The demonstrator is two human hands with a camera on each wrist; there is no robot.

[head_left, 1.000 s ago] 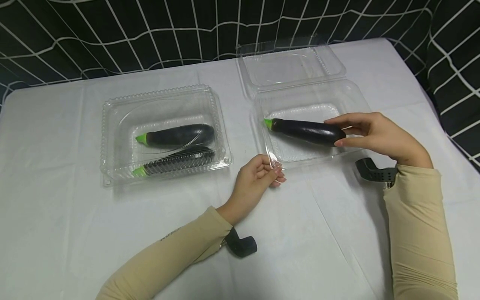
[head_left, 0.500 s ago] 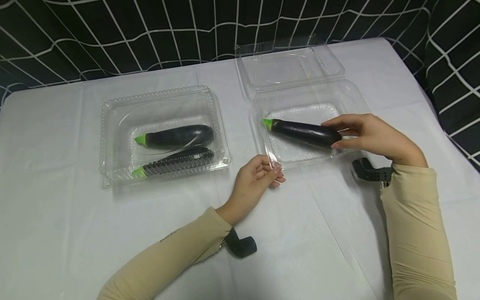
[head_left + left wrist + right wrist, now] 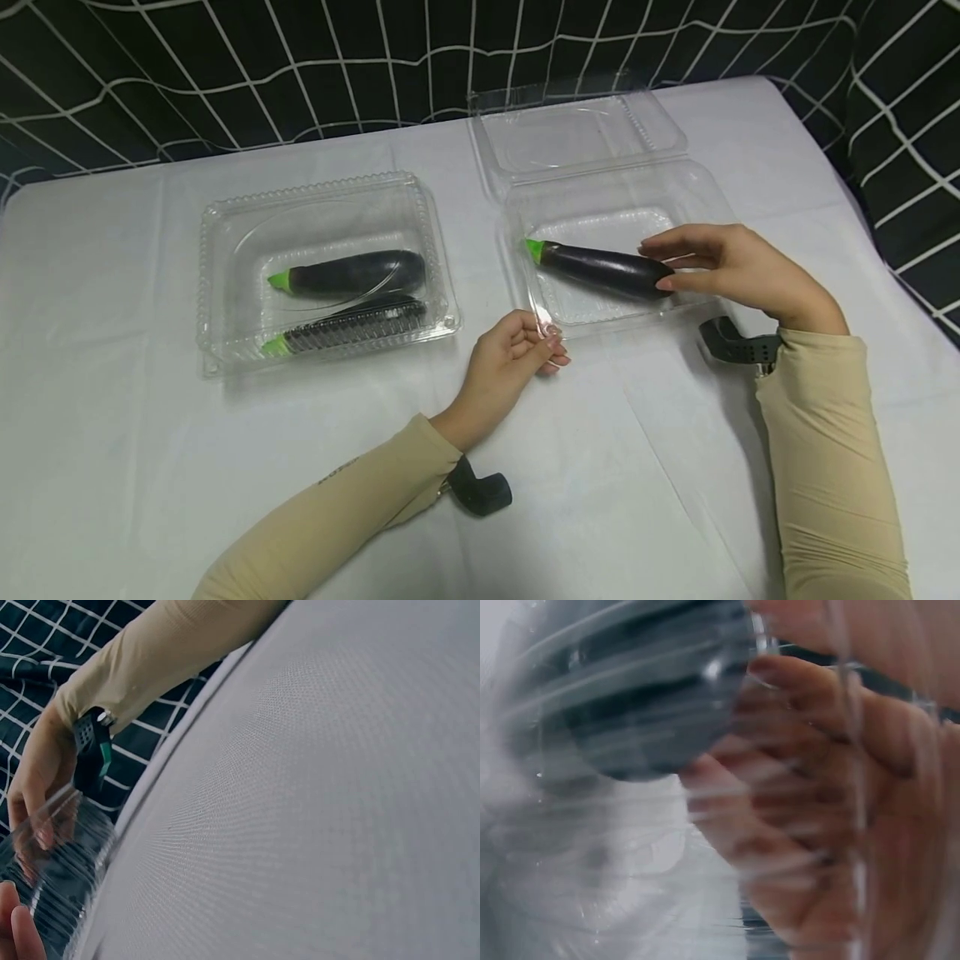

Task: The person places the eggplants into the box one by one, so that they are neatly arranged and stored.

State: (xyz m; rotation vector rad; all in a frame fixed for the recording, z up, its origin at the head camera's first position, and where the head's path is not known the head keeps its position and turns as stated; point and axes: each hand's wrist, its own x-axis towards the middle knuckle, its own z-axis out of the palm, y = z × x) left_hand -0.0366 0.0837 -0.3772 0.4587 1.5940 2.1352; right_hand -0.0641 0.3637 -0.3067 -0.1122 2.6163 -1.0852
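Note:
In the head view, my right hand holds the thick end of an eggplant, thumb on the near side and fingers on the far side. This eggplant lies tilted inside an open clear plastic clamshell container, green stem end to the left. My left hand pinches the container's near left corner between thumb and fingers. The right wrist view looks through the clear wall at the dark eggplant and my fingers at its end. Only fingertips of my left hand show in the left wrist view.
A second clear clamshell, lid closed, stands at left with two eggplants inside, one farther back and one by the ribbed front wall. The open container's lid lies folded back near the white table's far edge.
My right hand and the eggplant's thick end have shifted slightly left, and that end sits a little lower. My left hand keeps its pinch on the container corner.

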